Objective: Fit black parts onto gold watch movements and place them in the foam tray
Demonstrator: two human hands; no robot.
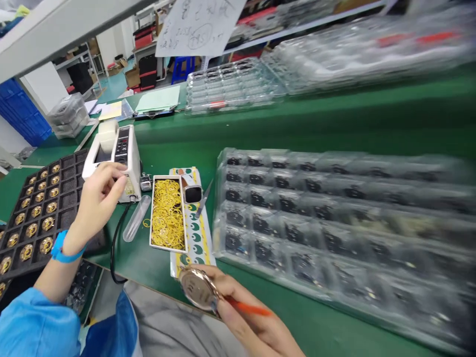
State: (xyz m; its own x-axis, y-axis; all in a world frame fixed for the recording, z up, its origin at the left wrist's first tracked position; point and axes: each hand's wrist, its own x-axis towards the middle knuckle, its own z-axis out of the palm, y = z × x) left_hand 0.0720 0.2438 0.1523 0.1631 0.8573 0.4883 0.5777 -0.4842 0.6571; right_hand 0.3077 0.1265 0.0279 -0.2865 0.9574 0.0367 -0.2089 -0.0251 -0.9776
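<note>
My right hand (253, 317) holds a round, rose-gold watch case (198, 288) by its edge, with the flat metal back facing up. An orange-red, pen-like stick (248, 308) also sits between its fingers. My left hand (101, 196), with a blue band at the wrist, is at the front of a white tape dispenser (128, 148). Its thumb and fingers are curled towards each other; whatever they pinch, if anything, is hidden. Between the hands stands a white box (151, 218) full of yellow rings (167, 213). Tweezers (204, 199) and a square-faced smartwatch (193, 194) lie beside it.
A large clear tray (219, 233) with dark parts in its compartments spans the right side. At left lies a black foam tray (69, 198) with gold watch parts. A clear plastic tube (136, 218) and a black cable (115, 243) lie near the dispenser. Clear trays (234, 91) line the back shelf.
</note>
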